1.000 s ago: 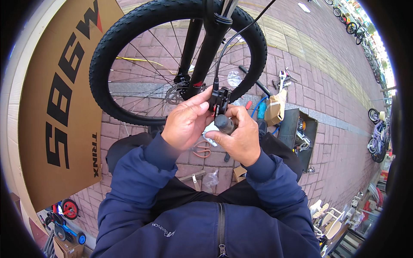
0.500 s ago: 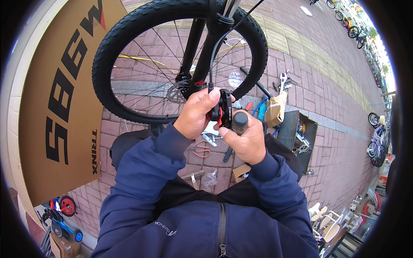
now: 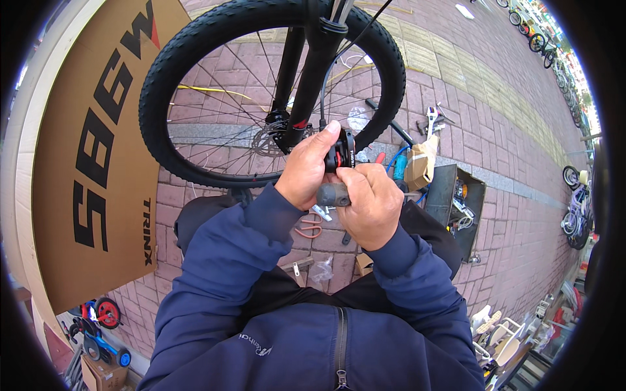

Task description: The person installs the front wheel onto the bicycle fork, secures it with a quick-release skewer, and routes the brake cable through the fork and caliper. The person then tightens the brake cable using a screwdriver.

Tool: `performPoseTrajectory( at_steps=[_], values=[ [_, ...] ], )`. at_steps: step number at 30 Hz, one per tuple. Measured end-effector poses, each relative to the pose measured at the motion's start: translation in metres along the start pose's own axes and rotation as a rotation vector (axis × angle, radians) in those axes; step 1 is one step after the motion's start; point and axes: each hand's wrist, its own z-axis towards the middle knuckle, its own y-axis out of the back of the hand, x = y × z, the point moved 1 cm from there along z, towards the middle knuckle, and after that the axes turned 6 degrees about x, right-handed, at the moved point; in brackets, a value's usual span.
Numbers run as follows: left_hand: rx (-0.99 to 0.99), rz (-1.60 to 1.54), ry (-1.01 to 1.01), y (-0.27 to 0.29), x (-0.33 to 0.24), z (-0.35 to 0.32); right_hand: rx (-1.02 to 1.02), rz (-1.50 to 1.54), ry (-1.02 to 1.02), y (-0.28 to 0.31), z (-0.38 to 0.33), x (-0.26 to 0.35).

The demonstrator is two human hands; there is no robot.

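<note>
My left hand (image 3: 306, 168) is closed around a black disc brake caliper (image 3: 342, 154) with a red part in it. A black cable (image 3: 323, 104) runs up from the caliper beside the fork (image 3: 314, 72). In my closed right hand (image 3: 375, 207) lies a screwdriver (image 3: 332, 194); its thick dark handle points left and a thin shaft shows past the hand on the right. The right thumb and forefinger are against the caliper's lower end. Just beyond my hands stands the bicycle's front wheel (image 3: 152, 111), with a brake rotor (image 3: 264, 140) at its hub.
A large cardboard box (image 3: 130, 215) stands at the left. On the brick paving to the right are an open toolbox (image 3: 438, 195), a small carton (image 3: 420, 166) and an adjustable wrench (image 3: 431, 120). Red-handled scissors (image 3: 308, 229) and a plastic bag (image 3: 320, 270) lie between my legs.
My right hand has turned, swinging the screwdriver handle from pointing up at the view to pointing left. The caliper has tilted slightly in my left hand.
</note>
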Motion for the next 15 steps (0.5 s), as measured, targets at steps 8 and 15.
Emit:
performPoseTrajectory(
  at_steps=[8, 15],
  values=[
    [-0.009, 0.121, -0.002, -0.0051, -0.0012, 0.0009, 0.026, -0.021, 0.084, 0.0041, 0.0044, -0.0034],
    [-0.081, 0.275, -0.056, -0.0069, -0.0011, 0.0001, 0.065, -0.045, 0.096, 0.0056, 0.0096, -0.0016]
  ],
)
